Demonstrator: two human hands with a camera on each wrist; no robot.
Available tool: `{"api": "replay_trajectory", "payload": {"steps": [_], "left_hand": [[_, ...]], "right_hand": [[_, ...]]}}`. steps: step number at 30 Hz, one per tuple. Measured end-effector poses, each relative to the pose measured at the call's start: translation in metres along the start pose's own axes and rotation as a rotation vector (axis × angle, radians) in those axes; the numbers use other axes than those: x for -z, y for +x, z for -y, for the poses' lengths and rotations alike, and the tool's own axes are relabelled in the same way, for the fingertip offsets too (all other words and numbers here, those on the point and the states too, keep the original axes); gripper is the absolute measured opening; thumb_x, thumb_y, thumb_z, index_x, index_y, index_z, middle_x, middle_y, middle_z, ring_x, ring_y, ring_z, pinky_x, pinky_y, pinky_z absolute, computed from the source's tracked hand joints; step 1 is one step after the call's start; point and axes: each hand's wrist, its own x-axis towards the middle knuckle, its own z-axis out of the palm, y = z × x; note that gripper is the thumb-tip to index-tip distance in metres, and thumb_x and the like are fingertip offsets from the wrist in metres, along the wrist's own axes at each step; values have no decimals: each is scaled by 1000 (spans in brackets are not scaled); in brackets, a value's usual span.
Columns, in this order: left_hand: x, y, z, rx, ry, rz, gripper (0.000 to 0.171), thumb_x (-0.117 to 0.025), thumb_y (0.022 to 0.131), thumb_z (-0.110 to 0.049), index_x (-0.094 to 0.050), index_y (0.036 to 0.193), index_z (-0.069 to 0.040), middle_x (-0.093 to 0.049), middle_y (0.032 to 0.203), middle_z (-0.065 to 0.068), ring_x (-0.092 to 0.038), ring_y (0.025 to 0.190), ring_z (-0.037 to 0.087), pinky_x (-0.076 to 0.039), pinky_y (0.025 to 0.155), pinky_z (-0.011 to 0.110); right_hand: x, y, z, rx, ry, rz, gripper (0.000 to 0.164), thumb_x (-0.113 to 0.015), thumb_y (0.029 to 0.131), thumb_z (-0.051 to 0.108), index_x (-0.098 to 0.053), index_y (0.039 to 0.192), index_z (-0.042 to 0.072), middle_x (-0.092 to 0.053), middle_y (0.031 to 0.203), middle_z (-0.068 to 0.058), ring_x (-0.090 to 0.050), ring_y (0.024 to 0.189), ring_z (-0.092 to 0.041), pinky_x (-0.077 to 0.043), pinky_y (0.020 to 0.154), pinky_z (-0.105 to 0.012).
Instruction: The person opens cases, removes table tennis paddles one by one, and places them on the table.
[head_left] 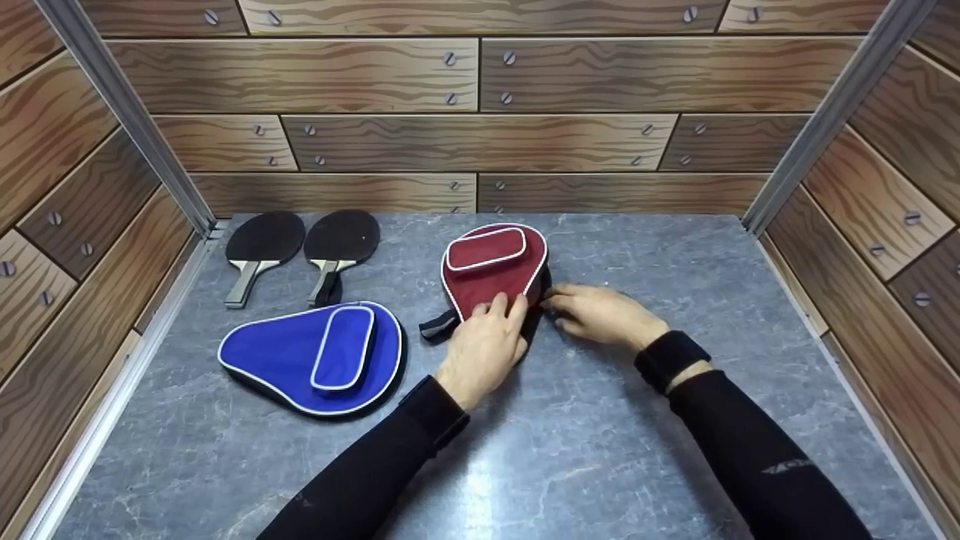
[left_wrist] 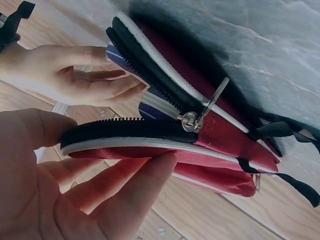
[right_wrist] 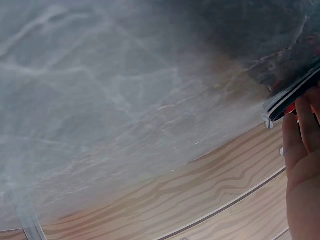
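Note:
A red paddle case [head_left: 495, 266] with white piping and a front pocket lies on the table. My left hand [head_left: 484, 349] grips its lower part; in the left wrist view, the thumb and fingers [left_wrist: 135, 195] pinch one edge of the unzipped opening. The metal zip slider [left_wrist: 191, 121] sits at the end of that opening. Inside shows a blue-and-grey striped piece [left_wrist: 157, 110], its kind partly hidden. My right hand [head_left: 600, 311] is at the case's right side, fingers bent at the opening against the striped piece; its hold is hidden. The right wrist view catches those fingers [right_wrist: 300, 130] at the case edge.
A blue paddle case [head_left: 277, 356] with a pocket lies left of the red one. Two black table tennis paddles [head_left: 264, 236] [head_left: 341, 236] lie behind it at the far left. A black strap [head_left: 439, 326] hangs from the red case. Wood-patterned walls [head_left: 480, 142] enclose the grey table [head_left: 637, 465].

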Motion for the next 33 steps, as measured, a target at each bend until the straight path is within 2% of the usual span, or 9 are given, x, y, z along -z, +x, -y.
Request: {"api": "replay_trajectory", "payload": {"steps": [7,12,19,23,26,33], "left_hand": [[2,-3,5,33,24,1,64,-87,99,-36,-68,155,-13,-79,134,12,-81,98,28,-70,69,40],[8,-2,10,61,-39,36,71,-88,100,-33,-62,165,-17,-75,151,17,-82,114,34,-73,72,45],[18,4,25,76,-75,7,70,-87,100,-24,-63,166,-15,-69,163,21,-76,137,40,-75,90,49],[22,10,34,65,-59,-15,70,-86,98,-20,-64,164,-12,-68,164,23,-73,140,43,-74,98,51],[25,13,42,73,-68,-28,70,-86,98,-18,-65,164,-12,-66,166,24,-73,141,44,-73,99,53],[36,21,61,134,-136,33,73,-84,100,-17,-60,170,-12,-54,179,27,-68,150,47,-72,100,61]], "right_hand": [[2,7,4,-8,-1,13,30,-78,108,11,-82,137,7,-78,139,-16,-82,124,-38,-69,106,-57],[3,11,6,-12,-18,18,26,-79,107,11,-81,132,5,-78,135,-17,-82,117,-38,-70,102,-57],[4,12,5,-12,2,40,28,-78,108,10,-80,135,4,-78,140,-19,-81,124,-40,-69,108,-58],[5,12,4,4,10,42,28,-77,107,9,-80,134,4,-78,140,-19,-81,125,-40,-68,109,-58],[5,11,3,0,18,53,30,-77,107,8,-80,136,4,-77,140,-18,-81,126,-39,-68,111,-58],[6,8,2,-20,48,67,32,-75,107,8,-80,139,5,-77,142,-16,-80,128,-37,-67,113,-58]]}}
